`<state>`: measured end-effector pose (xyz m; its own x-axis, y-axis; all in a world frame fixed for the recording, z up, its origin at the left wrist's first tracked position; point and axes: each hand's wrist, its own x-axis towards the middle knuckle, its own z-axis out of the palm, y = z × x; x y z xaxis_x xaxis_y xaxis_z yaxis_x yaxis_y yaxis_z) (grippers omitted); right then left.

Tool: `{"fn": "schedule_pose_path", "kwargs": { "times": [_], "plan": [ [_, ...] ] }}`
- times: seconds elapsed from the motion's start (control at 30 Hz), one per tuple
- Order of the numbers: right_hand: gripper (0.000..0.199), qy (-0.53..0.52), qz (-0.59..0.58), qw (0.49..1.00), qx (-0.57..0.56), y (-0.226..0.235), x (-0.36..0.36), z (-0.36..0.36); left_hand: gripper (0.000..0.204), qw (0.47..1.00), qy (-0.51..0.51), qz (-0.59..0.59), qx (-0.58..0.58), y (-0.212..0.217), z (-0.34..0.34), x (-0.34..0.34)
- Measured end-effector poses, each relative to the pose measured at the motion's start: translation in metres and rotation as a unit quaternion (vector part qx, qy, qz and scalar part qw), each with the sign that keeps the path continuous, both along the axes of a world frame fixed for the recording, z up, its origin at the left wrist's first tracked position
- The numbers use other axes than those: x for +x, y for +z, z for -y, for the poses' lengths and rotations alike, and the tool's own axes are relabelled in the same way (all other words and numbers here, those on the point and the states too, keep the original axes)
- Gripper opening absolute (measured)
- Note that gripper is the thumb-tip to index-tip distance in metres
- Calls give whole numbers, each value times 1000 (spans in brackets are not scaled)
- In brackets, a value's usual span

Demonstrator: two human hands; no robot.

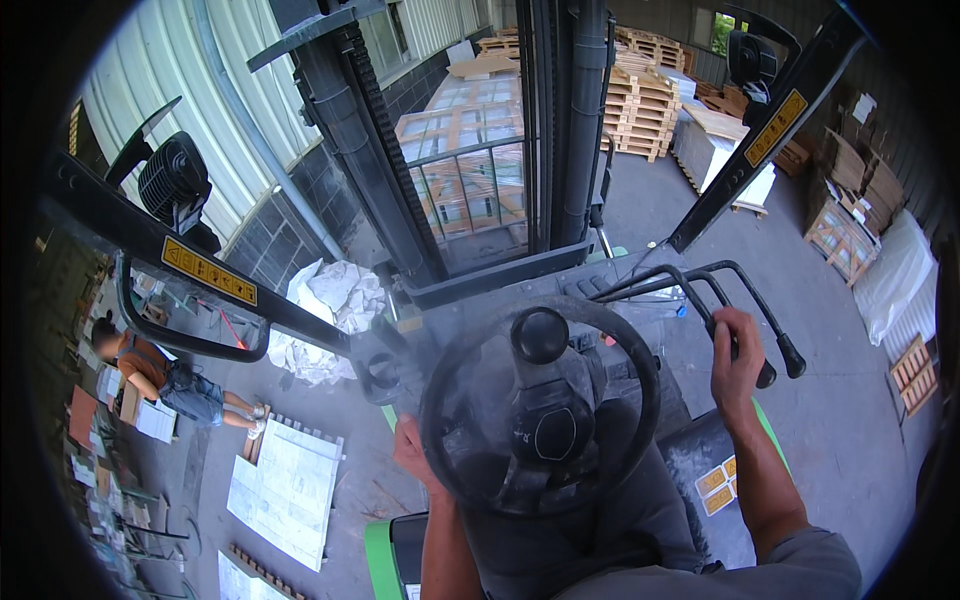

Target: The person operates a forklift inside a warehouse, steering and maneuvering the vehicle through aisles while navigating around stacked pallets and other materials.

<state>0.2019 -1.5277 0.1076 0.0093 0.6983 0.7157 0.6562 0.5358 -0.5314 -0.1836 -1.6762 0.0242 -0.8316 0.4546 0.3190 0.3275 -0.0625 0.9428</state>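
Head view shows a person seated at the controls of a forklift, whose mast (565, 130) rises ahead. The right hand (737, 355) is wrapped around a black control lever (694, 293), to the right of the steering wheel (648, 385); another lever with a black grip (793, 360) stands just beside it, on the outer side. The left hand (410, 450) is curled at the left edge of the steering wheel; whether it grips the rim or something next to it cannot be told. A round black spinner knob (540, 335) sits on the wheel, above the person's lap.

Beyond the mast and a barred guard (465, 160) is a wrapped load (440, 130) with wooden slats. Stacked wooden pallets (637, 108) stand farther off to the right. Crumpled white sheeting (338, 300) lies near the wall at left. On the left, another person (185, 385) stands near pale flat slabs (285, 490) laid on a pallet on the floor (840, 430).
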Motion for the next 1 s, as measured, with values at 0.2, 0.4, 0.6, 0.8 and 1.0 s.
{"fn": "schedule_pose_path", "kwargs": {
  "times": [0.2,0.4,0.6,0.8,1.0],
  "plan": [
    [22,30,51,998,-25,-16,31,56,49,998,40,-21,-41,0,0,-1],
    [24,-146,59,987,-20,-29,79,47,51,999,17,34,-6,-1,-2,-1],
    [28,-77,-119,984,-109,-30,80,-4,49,999,17,38,-14,7,-5,4],
    [32,-105,-58,980,-156,34,60,-63,48,999,9,43,-1,10,-6,4],
    [36,-137,-36,974,-176,59,41,-85,48,999,9,41,-6,15,-7,5]
  ]
}}
